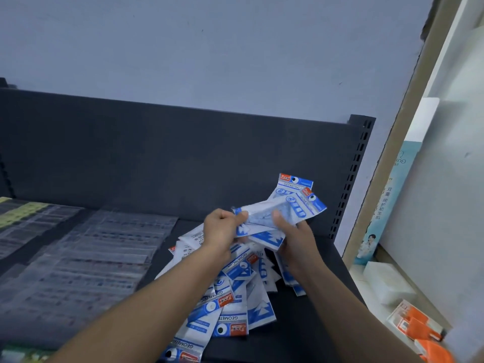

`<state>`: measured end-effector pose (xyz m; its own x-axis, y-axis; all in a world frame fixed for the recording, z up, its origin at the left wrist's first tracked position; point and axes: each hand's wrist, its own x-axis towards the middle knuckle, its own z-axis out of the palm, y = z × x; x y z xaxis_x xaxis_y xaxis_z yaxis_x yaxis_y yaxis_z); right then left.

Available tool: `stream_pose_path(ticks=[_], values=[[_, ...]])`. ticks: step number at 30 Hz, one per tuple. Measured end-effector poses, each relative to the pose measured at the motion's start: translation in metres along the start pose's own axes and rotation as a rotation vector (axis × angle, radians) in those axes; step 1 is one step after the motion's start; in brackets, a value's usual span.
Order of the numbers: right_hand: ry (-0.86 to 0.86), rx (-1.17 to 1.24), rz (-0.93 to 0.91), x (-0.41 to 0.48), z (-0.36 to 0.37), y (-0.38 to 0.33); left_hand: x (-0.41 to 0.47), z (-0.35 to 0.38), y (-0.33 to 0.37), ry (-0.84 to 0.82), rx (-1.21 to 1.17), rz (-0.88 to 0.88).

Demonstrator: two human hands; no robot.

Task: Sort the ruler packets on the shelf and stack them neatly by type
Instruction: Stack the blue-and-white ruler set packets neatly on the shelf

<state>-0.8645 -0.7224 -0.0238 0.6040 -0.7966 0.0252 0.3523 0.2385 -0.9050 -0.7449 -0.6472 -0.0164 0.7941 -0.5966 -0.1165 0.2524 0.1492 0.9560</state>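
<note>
— Two hands on one bunch?
— Yes. The left hand (pixel 222 229) pinches the near end of the held packets (pixel 288 205), fingers curled tight. The right hand (pixel 296 237) grips them from below, thumb laid across the top.
— How many in the bunch?
— At least two headers fan out at the far end, blue and white, one reading GEOMETRIC. More than that I cannot tell.
— Where is it?
— In the air above the pile (pixel 235 292), towards the right end of the shelf (pixel 301 323), near the slotted post (pixel 351 179).
— And the pile?
— Loose blue-and-white packets of the same print, overlapping at all angles on the dark shelf. They spread from under the hands to the front edge, partly hidden by the forearms.
— Anything on the left?
— Clear sleeves (pixel 104 258), flat, in overlapping rows, blurred. They lie just beside the pile. At the far left some show yellow-green.
— Behind?
— A dark back panel (pixel 157 153), then a pale wall.
— To the right?
— A white unit, with a white box (pixel 387 284) and orange packs (pixel 416 326) low down, well apart from the pile.
</note>
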Motion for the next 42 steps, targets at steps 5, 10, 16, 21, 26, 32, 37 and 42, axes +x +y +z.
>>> stream_pose_path(ticks=[5,10,16,21,26,32,37,42], values=[[0.265,-0.332,-0.074,0.008,-0.018,-0.007,0.005,-0.014,0.001,-0.21,0.477,0.132],[0.101,-0.824,0.086,0.008,-0.057,-0.043,0.026,-0.056,0.018,-0.652,1.176,0.018],[-0.012,-1.27,0.377,0.009,-0.063,-0.045,0.029,-0.054,0.027,-0.889,1.412,0.028],[0.116,-1.33,0.254,0.011,-0.06,-0.029,0.032,-0.057,0.025,-0.835,1.533,0.133],[0.13,-1.666,0.011,0.008,-0.042,-0.017,0.032,-0.058,0.013,-0.653,1.347,0.311],[-0.148,-1.269,-0.137,0.004,-0.014,-0.001,0.033,-0.049,0.011,-0.448,0.959,0.476],[-0.18,-0.824,-0.072,-0.003,0.007,0.002,0.031,-0.037,0.033,-0.197,0.414,0.514],[-0.02,-0.806,-0.303,-0.01,0.033,0.006,0.015,-0.021,0.036,-0.112,0.336,0.45]])
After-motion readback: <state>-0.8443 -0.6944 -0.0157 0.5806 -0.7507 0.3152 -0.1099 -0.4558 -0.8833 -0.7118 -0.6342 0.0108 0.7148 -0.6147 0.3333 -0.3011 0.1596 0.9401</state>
